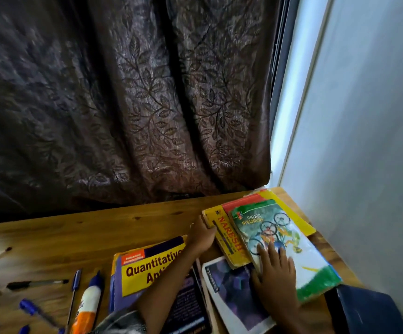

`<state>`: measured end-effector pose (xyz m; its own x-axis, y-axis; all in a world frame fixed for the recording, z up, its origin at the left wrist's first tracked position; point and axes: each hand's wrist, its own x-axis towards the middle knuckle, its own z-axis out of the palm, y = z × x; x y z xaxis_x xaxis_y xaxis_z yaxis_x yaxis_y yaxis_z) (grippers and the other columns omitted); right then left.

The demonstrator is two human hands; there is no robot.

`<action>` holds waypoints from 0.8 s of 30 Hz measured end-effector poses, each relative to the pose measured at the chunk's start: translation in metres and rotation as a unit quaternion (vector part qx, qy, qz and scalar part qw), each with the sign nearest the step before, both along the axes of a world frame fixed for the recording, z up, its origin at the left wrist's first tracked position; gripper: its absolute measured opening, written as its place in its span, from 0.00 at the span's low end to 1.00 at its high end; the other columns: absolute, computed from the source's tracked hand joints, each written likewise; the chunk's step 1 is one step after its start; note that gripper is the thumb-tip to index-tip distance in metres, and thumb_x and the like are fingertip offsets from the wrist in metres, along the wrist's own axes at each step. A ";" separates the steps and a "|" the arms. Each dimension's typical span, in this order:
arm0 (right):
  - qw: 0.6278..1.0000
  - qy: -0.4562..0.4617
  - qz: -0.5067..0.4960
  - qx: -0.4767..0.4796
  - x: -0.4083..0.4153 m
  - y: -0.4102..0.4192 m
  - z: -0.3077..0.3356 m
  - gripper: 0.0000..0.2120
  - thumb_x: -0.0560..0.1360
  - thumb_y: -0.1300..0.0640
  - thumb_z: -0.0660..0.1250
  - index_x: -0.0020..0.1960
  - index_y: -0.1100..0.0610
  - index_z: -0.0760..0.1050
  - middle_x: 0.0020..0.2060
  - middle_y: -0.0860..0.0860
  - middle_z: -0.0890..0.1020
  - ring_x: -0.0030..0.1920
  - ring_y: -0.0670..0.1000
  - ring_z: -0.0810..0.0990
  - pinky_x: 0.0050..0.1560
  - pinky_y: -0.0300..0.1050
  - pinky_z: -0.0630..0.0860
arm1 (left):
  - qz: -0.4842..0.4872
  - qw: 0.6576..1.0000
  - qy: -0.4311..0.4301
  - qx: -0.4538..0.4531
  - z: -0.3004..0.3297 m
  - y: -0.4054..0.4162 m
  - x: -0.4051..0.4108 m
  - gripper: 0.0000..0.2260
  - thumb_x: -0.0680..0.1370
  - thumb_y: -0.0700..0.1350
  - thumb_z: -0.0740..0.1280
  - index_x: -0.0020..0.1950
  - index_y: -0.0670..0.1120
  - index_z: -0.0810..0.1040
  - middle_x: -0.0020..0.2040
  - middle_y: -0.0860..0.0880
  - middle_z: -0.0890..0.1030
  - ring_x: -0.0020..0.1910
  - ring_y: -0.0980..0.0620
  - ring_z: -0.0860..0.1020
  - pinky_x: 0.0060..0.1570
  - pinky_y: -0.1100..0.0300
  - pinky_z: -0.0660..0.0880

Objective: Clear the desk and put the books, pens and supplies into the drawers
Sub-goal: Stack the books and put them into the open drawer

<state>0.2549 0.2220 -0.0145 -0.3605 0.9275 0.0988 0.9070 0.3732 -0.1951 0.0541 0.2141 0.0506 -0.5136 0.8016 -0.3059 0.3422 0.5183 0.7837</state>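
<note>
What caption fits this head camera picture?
Both hands, left hand and right hand, gather a stack of books on a wooden desk.

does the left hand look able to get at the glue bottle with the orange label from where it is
Probably yes. The left hand is on the yellow book's edge, and the white glue bottle with the orange label lies uncovered on the wooden desk to its left, only pens nearby.

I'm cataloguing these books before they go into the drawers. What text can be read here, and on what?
"Quantitative", with a cut-off "Apt" below: yellow panel of the purple book; its red tag is too blurred.
"NARESH": yellow book at the left hand.
"MOUNTAIN BIKING", upside down: green book under the right hand.
Glue bottle label, black book: unreadable.
</note>
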 end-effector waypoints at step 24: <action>0.993 0.111 -0.022 0.042 0.001 0.004 -0.010 0.31 0.78 0.38 0.41 0.62 0.56 0.73 0.62 0.57 0.78 0.66 0.54 0.67 0.62 0.55 0.62 | 0.198 0.930 -0.150 0.269 0.013 0.058 0.026 0.10 0.75 0.42 0.68 0.50 0.54 0.71 0.52 0.45 0.81 0.47 0.45 0.80 0.48 0.46 0.78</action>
